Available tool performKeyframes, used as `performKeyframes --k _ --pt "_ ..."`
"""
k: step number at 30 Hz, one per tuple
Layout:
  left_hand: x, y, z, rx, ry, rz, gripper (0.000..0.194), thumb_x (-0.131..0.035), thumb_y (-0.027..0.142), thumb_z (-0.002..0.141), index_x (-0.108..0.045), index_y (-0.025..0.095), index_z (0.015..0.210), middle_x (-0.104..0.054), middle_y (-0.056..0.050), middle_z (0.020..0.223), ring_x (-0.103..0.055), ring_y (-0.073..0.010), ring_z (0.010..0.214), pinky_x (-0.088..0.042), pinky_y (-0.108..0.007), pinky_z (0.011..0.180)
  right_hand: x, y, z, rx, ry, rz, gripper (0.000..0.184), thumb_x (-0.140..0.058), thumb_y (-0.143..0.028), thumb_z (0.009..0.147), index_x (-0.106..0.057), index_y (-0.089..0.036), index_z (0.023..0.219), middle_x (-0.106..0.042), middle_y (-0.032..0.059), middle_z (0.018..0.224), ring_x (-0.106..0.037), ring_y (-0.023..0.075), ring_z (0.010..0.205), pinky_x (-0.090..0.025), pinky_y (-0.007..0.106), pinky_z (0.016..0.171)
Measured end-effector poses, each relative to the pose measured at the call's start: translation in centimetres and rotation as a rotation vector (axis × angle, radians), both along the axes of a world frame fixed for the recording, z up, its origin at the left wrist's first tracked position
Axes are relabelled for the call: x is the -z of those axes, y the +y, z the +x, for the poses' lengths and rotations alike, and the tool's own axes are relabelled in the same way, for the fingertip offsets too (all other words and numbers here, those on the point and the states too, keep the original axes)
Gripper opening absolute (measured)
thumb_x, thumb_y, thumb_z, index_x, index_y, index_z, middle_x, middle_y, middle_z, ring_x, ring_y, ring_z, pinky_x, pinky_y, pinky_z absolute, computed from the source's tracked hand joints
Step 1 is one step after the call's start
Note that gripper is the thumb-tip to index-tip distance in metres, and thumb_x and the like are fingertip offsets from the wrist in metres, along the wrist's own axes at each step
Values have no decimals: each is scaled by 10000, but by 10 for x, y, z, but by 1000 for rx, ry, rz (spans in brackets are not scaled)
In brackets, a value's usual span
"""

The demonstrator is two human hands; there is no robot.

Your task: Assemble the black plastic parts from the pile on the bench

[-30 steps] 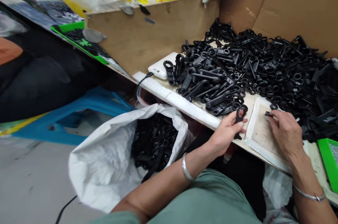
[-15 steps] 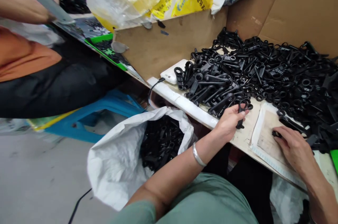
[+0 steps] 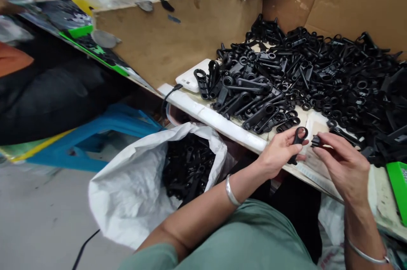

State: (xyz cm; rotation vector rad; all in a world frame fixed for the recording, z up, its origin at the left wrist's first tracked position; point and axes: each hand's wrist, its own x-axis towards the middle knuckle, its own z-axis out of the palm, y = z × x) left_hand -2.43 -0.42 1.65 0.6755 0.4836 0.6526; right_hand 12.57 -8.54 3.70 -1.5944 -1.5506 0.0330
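My left hand (image 3: 280,153) grips a black plastic arm with a round ring end (image 3: 298,143), the ring pointing up and away from me. Close to its right, my right hand (image 3: 345,162) pinches a small black ribbed plastic ring (image 3: 316,141) between thumb and fingertips. A narrow gap separates the two parts. Beyond both hands spreads a large heap of black plastic parts (image 3: 260,87) on the worktable, many of them arms with ring ends. A pale sheet (image 3: 313,164) lies on the table beneath my right hand.
An open white sack (image 3: 127,189) holding black parts stands left of my forearm. A white device with a cable (image 3: 190,77) sits at the table edge. Cardboard (image 3: 190,37) walls the heap. Green trays (image 3: 397,189) and a blue stool (image 3: 95,134) flank me; a co-worker's dark-clothed leg (image 3: 57,92) is at left.
My right hand has lifted off the table with the small ring and come left, close to the arm in my left hand. That arm has tilted. The view has shifted somewhat.
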Motion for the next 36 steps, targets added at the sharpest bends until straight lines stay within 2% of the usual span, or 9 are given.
performKeyframes --k 6,11,15,18,21,25,29,32,36 --pt "-3 -7 2 81 19 144 432 -586 88 746 -637 149 1170 -675 -97 1131 -626 -208 1042 -534 -254 752 7 7 -8 -36 -162 61 216 -688 -210 917 -726 -182 1128 -705 97 1097 -689 207 949 -602 325 829" --pt "3 -11 3 112 73 305 480 -524 100 788 -592 155 1260 -665 -89 1178 -619 -203 1068 -539 -265 787 9 5 -8 -16 -277 91 219 -678 -184 920 -707 -144 1133 -703 118 1056 -687 223 947 -600 325 800" --pt "7 -11 -1 105 250 569 460 -514 137 828 -568 190 1282 -688 -53 1085 -632 -200 1014 -547 -311 846 13 4 -11 5 -316 137 230 -680 -148 909 -686 -124 1138 -693 130 1038 -682 222 941 -598 315 784" --pt "4 -9 -7 128 408 789 444 -487 138 854 -542 190 1292 -687 -53 1043 -640 -203 970 -528 -337 875 16 3 -13 3 -334 157 219 -677 -130 906 -680 -114 1124 -689 135 1018 -682 218 922 -592 316 800" --pt "0 -8 -13 172 469 923 425 -454 137 882 -508 158 1304 -680 -74 1013 -644 -198 896 -509 -333 838 17 0 -15 -22 -356 132 196 -661 -140 919 -689 -126 1113 -687 124 1002 -683 213 912 -581 317 821" --pt "-6 -7 -19 210 495 949 335 -528 235 917 -557 165 1244 -672 -37 899 -622 -164 780 -476 -264 722 15 -10 -14 -30 -216 29 178 -643 -208 946 -713 -173 1106 -687 92 1026 -679 194 900 -574 309 821" --pt "-12 -8 -21 173 586 989 261 -554 333 942 -651 181 1132 -662 -13 803 -605 -143 712 -458 -237 692 14 -23 -5 -16 28 -116 190 -626 -318 958 -741 -238 1086 -710 56 1070 -692 187 907 -588 304 821" --pt "-13 -12 -22 148 559 1001 349 -504 301 961 -616 179 1269 -658 -6 736 -609 -136 670 -475 -230 675 20 -31 3 6 215 -225 324 -645 -411 931 -711 -239 1197 -726 65 1124 -705 231 953 -611 354 827" --pt "-8 -20 -20 132 448 1038 475 -453 332 974 -532 119 1391 -637 -9 634 -615 -138 603 -518 -237 666 31 -32 0 -92 432 -330 357 -570 -475 960 -748 -211 1120 -753 61 899 -714 248 782 -628 360 665"
